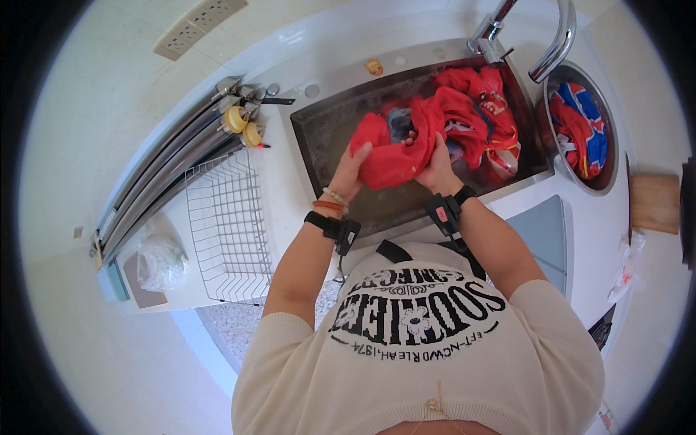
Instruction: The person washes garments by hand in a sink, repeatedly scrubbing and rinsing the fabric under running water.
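Observation:
Both my hands grip a wet red cloth garment [395, 163] over a metal sink [310, 147] that holds cloudy water. My left hand [350, 171] holds its left end, fingers partly hidden by the fabric. My right hand [437, 168] holds the folded part on the right, thumb up along the cloth. Behind and to the right, more red clothing [497, 125] with yellow and white parts is heaped in the sink. A bit of grey-blue cloth [399, 122] shows between the red folds.
A chrome faucet [492, 41] rises behind the sink's right corner. To the right stands a metal basin [613, 163] with red and blue clothing [584, 130]. A wire dish rack [228, 228] and a plastic bag [160, 261] lie left. An orange sponge-like piece [373, 67] rests on the sink's back ledge.

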`<state>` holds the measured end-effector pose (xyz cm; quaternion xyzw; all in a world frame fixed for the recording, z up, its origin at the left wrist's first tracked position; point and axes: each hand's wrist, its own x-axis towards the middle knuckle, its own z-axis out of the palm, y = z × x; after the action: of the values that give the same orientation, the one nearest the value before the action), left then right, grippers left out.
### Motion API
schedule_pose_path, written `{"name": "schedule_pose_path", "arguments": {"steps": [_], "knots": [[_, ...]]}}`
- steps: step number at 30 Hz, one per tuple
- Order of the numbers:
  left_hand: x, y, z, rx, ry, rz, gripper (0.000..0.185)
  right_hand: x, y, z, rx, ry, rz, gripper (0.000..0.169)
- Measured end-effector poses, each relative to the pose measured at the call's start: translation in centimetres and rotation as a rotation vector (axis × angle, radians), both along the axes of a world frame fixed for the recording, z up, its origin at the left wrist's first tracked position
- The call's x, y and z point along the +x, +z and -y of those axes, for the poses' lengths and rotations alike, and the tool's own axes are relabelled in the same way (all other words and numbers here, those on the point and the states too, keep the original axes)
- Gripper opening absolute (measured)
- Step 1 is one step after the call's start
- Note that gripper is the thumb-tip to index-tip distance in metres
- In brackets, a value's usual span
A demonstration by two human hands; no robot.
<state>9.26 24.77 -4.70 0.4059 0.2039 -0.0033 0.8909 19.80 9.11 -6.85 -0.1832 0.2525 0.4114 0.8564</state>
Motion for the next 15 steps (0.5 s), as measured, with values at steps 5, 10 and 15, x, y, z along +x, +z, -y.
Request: {"name": "schedule_pose_path", "arguments": {"steps": [5,10,15], "knots": [[-1.1,-0.7,0.2,1.148,-0.259,0.099,0.053,-1.1,-0.8,-1.0,-0.248,0.067,0.167,0.048],[-0.4,-2.4,-2.8,1.601,-0.079,-0.128,0.052,-0.5,-4.0,1.0,-0.846,0.742,0.335,0.054],[-1.9,-5.1,-1.0,1.892,-0.550,-0.261,0.063,0.0,-1.7,0.2,-0.888,1.259,0.882,0.062]]}}
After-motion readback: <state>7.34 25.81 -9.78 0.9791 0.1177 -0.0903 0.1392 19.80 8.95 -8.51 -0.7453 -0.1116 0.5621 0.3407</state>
